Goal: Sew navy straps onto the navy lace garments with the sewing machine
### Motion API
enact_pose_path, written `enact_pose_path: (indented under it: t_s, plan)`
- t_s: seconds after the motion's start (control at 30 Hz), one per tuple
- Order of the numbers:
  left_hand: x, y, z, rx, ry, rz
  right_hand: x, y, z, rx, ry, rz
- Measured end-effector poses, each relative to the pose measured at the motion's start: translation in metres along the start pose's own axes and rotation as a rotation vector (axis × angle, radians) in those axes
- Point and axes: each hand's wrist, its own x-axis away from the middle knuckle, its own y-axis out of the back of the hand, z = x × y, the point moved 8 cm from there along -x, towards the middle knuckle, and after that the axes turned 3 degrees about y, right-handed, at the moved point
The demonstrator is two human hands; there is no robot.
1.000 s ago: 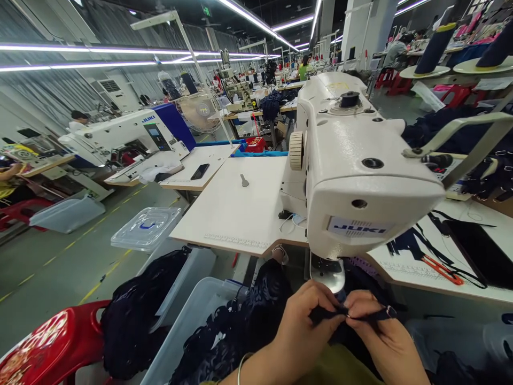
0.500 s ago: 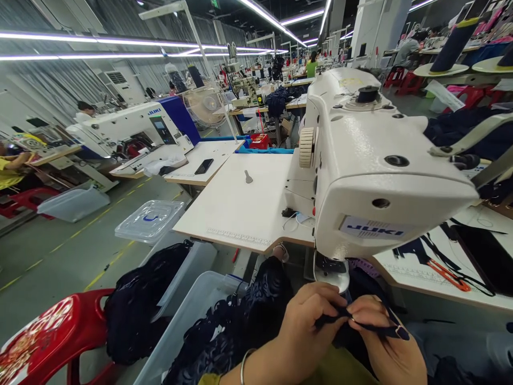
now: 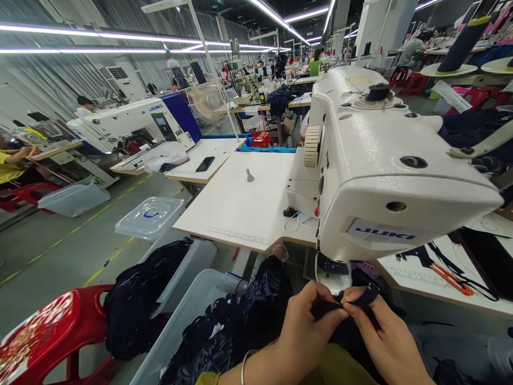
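Just in front of the white sewing machine (image 3: pixel 401 176), both hands meet over a piece of dark navy fabric. My left hand (image 3: pixel 306 326) pinches the fabric between thumb and fingers, a bangle on its wrist. Close against it, my right hand (image 3: pixel 380 326) grips a dark navy strap (image 3: pixel 366 295), which loops over the fingers with a small shiny ring or slider near its end. The fingertips of both hands nearly touch. Behind them is the machine's sewing head and needle area (image 3: pixel 334 274). What lies under the fingers is partly hidden.
Orange-handled snips (image 3: pixel 451 278) and a dark phone-like slab (image 3: pixel 484 262) lie on the right table. A metal piece (image 3: pixel 250 175) sits on the white tabletop (image 3: pixel 224 198). Clear bins (image 3: pixel 168 326) of navy garments and a red stool (image 3: pixel 52 326) stand at left. Other people work farther off.
My right hand has turned and lifted the strap, so its end now stands up over the fingers instead of trailing right. The left hand keeps its pinch. The view has shifted slightly.
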Motion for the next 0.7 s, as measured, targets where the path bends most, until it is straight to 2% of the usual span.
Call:
enact_pose_path:
  t_s: [0.13,0.27,0.33,0.43,0.5,0.53,0.6,0.67,0.7]
  plan:
    - [-0.004,0.001,0.004,-0.024,-0.017,-0.063,-0.008,-0.006,-0.003,0.115,0.023,0.018]
    - [-0.009,0.007,-0.002,-0.231,-0.111,-0.117,-0.012,-0.014,-0.012,0.191,-0.003,0.042]
    - [-0.009,0.014,-0.015,-0.430,-0.257,-0.200,-0.015,-0.015,-0.018,0.183,-0.055,0.054]
    - [0.003,0.024,-0.045,-0.732,-0.567,-0.421,-0.022,-0.012,-0.026,0.119,-0.158,0.033]
    - [0.012,0.022,-0.061,-0.855,-0.780,-0.462,-0.026,-0.010,-0.031,0.057,-0.225,0.019]
    - [0.016,0.016,-0.066,-0.902,-0.888,-0.400,-0.027,-0.010,-0.034,0.023,-0.257,0.023]
    - [0.019,0.000,-0.067,-0.998,-1.044,-0.152,-0.028,-0.013,-0.042,-0.051,-0.324,0.050]
    - [0.019,-0.011,-0.060,-1.081,-1.084,0.079,-0.027,-0.016,-0.050,-0.122,-0.398,0.069]
    - [0.017,-0.013,-0.055,-1.111,-1.067,0.140,-0.026,-0.017,-0.053,-0.158,-0.432,0.068]
